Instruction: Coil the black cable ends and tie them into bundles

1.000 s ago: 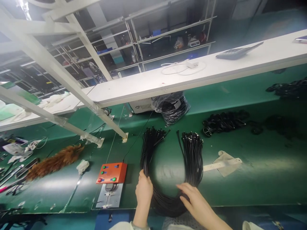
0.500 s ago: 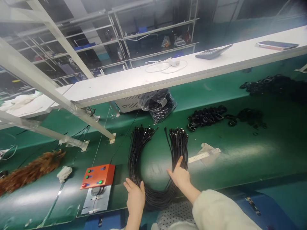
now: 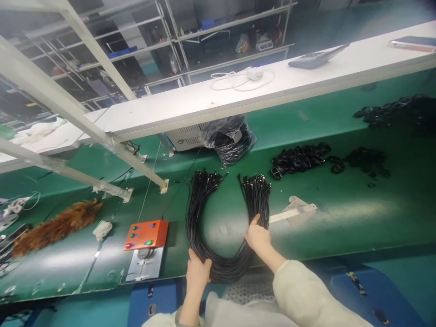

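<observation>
A thick bundle of black cables (image 3: pixel 196 222) lies in a U shape on the green bench, both ends pointing away from me. Small metallic tips show at those ends. My left hand (image 3: pixel 198 269) is closed around the lower left bend, its thumb on the inner side. On the right arm of the bundle, my right hand (image 3: pixel 259 236) grips the cables with its fingers wrapped over them; some fingertips are hidden. Just right of that hand, a ruler (image 3: pixel 293 212) lies on a pale scrap.
An orange control box (image 3: pixel 146 234) with green and red buttons sits to the left. Behind stand a plastic bag of cables (image 3: pixel 231 143) and a white shelf (image 3: pixel 184 113). Black rings (image 3: pixel 299 160) lie at back right. Blue stools (image 3: pixel 374 290) are below the bench edge.
Both hands have gone from outstretched fingers to closing around the cable bundle. The left hand has moved in against the bend. The camera view has shifted slightly.
</observation>
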Available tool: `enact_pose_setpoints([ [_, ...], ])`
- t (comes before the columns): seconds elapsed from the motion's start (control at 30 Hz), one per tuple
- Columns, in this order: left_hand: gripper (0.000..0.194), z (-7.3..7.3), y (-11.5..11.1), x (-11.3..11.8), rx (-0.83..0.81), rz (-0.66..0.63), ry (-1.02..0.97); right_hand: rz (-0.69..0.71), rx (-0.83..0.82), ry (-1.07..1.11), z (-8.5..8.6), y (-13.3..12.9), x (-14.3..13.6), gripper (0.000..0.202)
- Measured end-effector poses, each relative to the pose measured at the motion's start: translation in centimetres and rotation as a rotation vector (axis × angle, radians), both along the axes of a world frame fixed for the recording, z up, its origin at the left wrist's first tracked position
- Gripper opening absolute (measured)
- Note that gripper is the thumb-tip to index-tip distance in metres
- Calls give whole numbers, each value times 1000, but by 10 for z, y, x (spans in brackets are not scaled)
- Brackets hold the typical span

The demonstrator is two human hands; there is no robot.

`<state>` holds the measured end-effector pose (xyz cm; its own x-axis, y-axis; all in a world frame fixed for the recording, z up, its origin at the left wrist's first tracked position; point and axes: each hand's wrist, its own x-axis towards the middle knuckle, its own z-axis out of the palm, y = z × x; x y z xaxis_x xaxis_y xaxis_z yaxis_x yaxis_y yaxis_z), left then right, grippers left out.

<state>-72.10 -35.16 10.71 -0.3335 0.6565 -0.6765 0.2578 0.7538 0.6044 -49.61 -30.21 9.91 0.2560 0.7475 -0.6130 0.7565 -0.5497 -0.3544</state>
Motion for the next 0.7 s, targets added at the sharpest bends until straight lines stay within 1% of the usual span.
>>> enact_pose_setpoints([
  [0.07, 79, 8, 5, -2, 1, 19, 22, -15, 9, 55, 3, -4, 8, 79],
  [0.13, 58, 18, 11, -3, 7, 31, 13, -46, 11, 117, 9, -12, 18, 74],
  [0.2, 35, 28, 17, -4, 5, 47, -40, -85, -21, 198, 17, -26, 29, 72],
  [0.23, 25, 33, 20, -5, 2, 56, -76, -101, -60, 252, 20, -34, 34, 75],
  [0.3, 9, 43, 25, -6, 0, 74, -152, -111, -178, 392, 25, -54, 38, 90],
  [0.33, 4, 48, 28, -6, 0, 81, -189, -114, -252, 521, 26, -64, 36, 96],
  [0.37, 2, 52, 30, -7, 0, 88, -223, -128, -319, 706, 26, -72, 32, 97],
  [0.43, 6, 59, 35, -10, 1, 103, -278, -218, -396, 1208, 24, -82, 17, 88],
  [0.47, 7, 62, 37, -11, 1, 113, -298, -319, -374, 1462, 23, -82, 8, 82],
  [0.5, 8, 64, 38, -13, 3, 125, -314, -452, -313, 1664, 21, -78, 0, 76],
  [0.53, 10, 65, 39, -14, 5, 139, -325, -619, -216, 1796, 19, -71, -8, 71],
  [0.57, 11, 66, 39, -16, 6, 155, -332, -816, -76, 1870, 18, -61, -13, 63],
  [0.6, 12, 66, 39, -17, 5, 170, -338, -927, 37, 1890, 17, -48, -15, 55],
  [0.63, 12, 66, 38, -18, 1, 186, -342, -994, 120, 1896, 17, -36, -15, 49],
  [0.7, 10, 64, 36, -19, -15, 218, -354, -1045, 207, 1905, 20, -13, -7, 40],
])
